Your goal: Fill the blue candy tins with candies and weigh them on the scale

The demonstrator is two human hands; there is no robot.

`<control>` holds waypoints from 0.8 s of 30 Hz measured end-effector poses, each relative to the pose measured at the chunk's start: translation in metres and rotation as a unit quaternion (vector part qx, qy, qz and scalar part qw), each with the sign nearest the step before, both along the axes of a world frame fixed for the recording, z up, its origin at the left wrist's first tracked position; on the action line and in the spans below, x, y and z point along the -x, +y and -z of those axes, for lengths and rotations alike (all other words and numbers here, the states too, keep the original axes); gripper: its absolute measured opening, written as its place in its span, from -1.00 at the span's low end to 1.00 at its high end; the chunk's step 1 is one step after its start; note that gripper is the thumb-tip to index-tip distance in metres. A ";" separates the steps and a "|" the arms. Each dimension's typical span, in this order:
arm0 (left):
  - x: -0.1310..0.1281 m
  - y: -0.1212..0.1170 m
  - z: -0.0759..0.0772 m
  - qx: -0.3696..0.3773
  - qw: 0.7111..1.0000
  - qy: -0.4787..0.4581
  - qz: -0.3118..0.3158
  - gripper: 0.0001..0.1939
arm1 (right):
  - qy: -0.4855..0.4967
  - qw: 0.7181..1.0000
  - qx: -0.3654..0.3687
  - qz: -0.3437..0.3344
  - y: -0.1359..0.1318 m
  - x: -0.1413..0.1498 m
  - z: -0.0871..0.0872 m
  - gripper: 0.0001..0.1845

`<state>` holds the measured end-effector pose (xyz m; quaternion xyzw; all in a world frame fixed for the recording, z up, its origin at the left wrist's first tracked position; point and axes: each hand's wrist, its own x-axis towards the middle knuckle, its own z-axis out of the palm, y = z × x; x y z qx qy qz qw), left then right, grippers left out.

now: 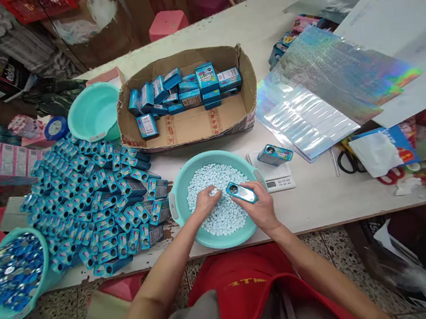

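Note:
My right hand (262, 207) grips a small blue candy tin (242, 192), tilted, its round opening towards the left. My left hand (206, 203) is just to the left of the tin, fingers pinched together with small white candies at their tips. Both hands are over a turquoise basin (179, 184) partly filled with small white candies (221, 224). Behind my right hand, another blue tin (275, 154) rests on a white kitchen scale (283, 179). What lies inside the held tin cannot be made out.
Many upright open tins (102, 204) crowd the table on the left. A cardboard box (195, 140) of tins stands behind the basin. An empty turquoise basin (93, 112) and a basin of blue lids (17, 271) are at left. Shiny sheets (309, 122) and scissors (347, 162) lie right.

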<state>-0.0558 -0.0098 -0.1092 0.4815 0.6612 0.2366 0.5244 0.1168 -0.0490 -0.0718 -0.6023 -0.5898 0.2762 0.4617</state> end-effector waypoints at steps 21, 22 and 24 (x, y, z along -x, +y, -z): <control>-0.035 0.011 -0.085 -0.144 0.878 -0.364 -0.274 -0.75 | -0.021 0.995 0.053 -0.080 0.005 0.029 -0.028 -0.72; -0.036 0.012 -0.086 -0.152 0.880 -0.361 -0.269 -0.75 | -0.017 0.996 0.052 -0.077 0.006 0.028 -0.029 -0.72; -0.036 0.012 -0.088 -0.165 0.883 -0.355 -0.260 -0.78 | -0.012 0.996 0.055 -0.076 0.006 0.028 -0.030 -0.71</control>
